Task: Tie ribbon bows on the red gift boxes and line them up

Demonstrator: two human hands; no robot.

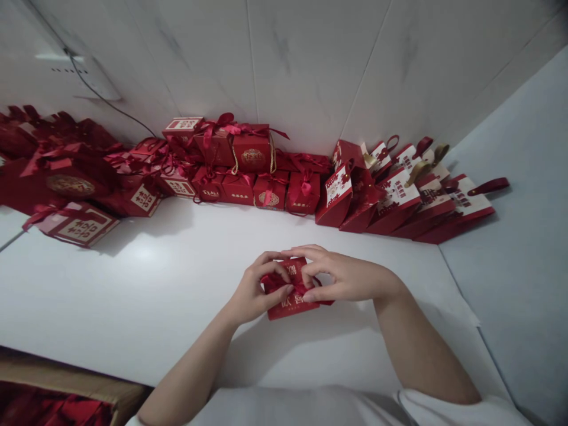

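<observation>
A small red gift box (284, 312) with pale Chinese characters sits on the white table in front of me. Across its top lies a red ribbon (300, 287), mostly covered by fingers. From the left, my left hand (261, 288) pinches the ribbon between thumb and index finger. Opposite it, my right hand (333, 273) is closed on the ribbon's other side, thumb and index finger curled together. The fingertips of both hands nearly meet over the box, and the far fingers rest along its back edge.
Red ribboned boxes (266, 190) line the wall in stacks. At the right stand several triangular red boxes (394, 198) with strap handles. More red boxes (71, 177) crowd the left. A cardboard carton (80, 378) of red items is at lower left; a cable (106, 102) hangs above.
</observation>
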